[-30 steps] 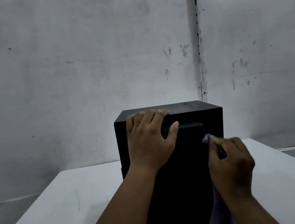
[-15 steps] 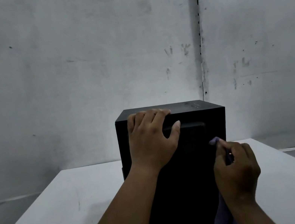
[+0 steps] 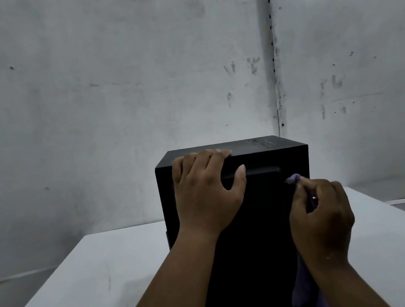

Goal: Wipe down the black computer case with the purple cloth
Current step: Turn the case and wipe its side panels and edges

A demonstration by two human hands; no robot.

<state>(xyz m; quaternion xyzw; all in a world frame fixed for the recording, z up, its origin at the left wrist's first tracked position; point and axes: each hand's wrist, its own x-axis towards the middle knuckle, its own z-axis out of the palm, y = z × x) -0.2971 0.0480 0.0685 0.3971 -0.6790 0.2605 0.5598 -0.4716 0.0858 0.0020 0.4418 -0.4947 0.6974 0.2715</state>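
the left hand (image 3: 207, 195) is gripping the top edge of the black computer case (image 3: 270, 236) while the right hand (image 3: 321, 219) is pinching the purple cloth (image 3: 305, 289) against its front.

Dim, cool, even light; soft shadows; slightly soft focus

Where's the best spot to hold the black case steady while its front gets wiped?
Probably the top front edge, reached from above on the left. The computer case stands upright, box-shaped, on the white table, so that edge gives a ledge to hook fingers over. The left hand already does this, leaving the right hand and purple cloth the front's right side.
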